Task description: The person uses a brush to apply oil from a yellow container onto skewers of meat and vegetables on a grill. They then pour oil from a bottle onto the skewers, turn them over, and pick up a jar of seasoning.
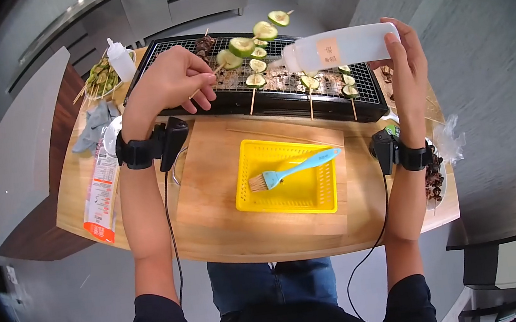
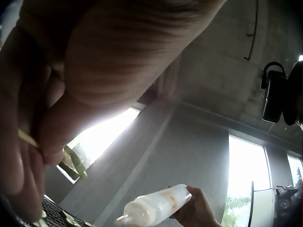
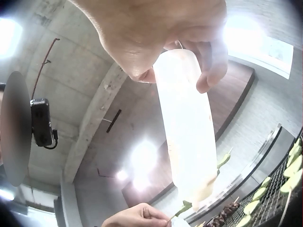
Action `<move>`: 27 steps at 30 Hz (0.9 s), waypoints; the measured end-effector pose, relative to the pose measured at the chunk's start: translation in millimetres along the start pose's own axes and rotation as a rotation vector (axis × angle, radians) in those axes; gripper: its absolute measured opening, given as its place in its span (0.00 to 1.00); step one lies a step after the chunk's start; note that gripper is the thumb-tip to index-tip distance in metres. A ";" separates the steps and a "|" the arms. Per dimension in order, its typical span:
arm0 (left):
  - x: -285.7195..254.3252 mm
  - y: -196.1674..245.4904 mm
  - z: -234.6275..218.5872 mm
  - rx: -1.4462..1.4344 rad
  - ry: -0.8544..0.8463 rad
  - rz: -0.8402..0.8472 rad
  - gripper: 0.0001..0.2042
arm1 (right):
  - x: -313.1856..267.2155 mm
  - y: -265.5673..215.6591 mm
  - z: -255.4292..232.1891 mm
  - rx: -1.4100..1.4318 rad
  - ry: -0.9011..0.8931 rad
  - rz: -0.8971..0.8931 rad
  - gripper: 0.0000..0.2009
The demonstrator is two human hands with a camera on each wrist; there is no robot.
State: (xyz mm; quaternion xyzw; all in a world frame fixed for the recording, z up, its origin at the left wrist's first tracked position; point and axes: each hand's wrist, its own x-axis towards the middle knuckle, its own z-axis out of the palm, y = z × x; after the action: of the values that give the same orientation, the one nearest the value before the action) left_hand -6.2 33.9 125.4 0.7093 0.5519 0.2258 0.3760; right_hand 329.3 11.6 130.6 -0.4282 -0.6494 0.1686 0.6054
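Over the grill's left half, my left hand (image 1: 174,81) pinches the stick of a skewer with several green-edged cucumber slices (image 1: 242,47). This skewer is raised and slants up to the right. My right hand (image 1: 408,55) grips the base end of a white squeeze bottle (image 1: 356,44) with an orange label. In the head view the bottle lies nearly level, nozzle pointing left toward the slices; the right wrist view shows the bottle (image 3: 184,113) nozzle-down between thumb and fingers. Beneath both hands, more cucumber skewers (image 1: 255,81) lie on the wire mesh of the black grill (image 1: 212,105).
A yellow basket (image 1: 290,210) holding a blue basting brush (image 1: 300,165) sits on a wooden board (image 1: 208,199). On the left are another squeeze bottle (image 1: 121,62), green skewers (image 1: 103,80), a grey cloth (image 1: 96,124) and a packet (image 1: 99,193). Dark skewers (image 1: 433,181) are at right.
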 end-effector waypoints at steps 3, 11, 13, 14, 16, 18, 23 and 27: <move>-1.2 3.7 5.2 -0.010 -0.014 0.032 0.12 | 0.1 0.2 2.2 0.035 -0.010 0.000 0.17; 2.4 5.4 16.3 -0.020 -0.037 0.058 0.12 | -2.2 -2.1 8.1 0.089 -0.088 0.000 0.17; 1.6 5.4 17.0 -0.028 -0.033 0.057 0.12 | -1.8 -0.8 7.6 0.023 -0.100 -0.004 0.17; 1.7 5.1 17.2 -0.031 -0.030 0.059 0.12 | -1.7 0.3 7.1 0.023 -0.101 -0.004 0.17; 1.6 5.0 16.8 -0.034 -0.027 0.061 0.12 | -1.2 2.3 6.1 0.023 -0.101 -0.014 0.17; 1.3 5.6 16.3 -0.033 -0.029 0.072 0.12 | -1.4 0.6 5.2 0.022 -0.097 -0.005 0.17; 2.2 4.7 16.8 -0.032 -0.030 0.070 0.12 | 0.9 1.8 0.4 0.025 -0.054 0.002 0.17; 2.5 7.0 19.5 -0.019 -0.033 0.065 0.12 | -0.4 -1.6 0.0 0.036 -0.029 -0.004 0.18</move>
State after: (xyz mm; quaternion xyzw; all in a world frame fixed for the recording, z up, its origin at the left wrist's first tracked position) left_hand 13.2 29.9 118.7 0.7269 0.5202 0.2313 0.3841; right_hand 328.7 10.4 131.5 -0.4135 -0.6558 0.1855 0.6038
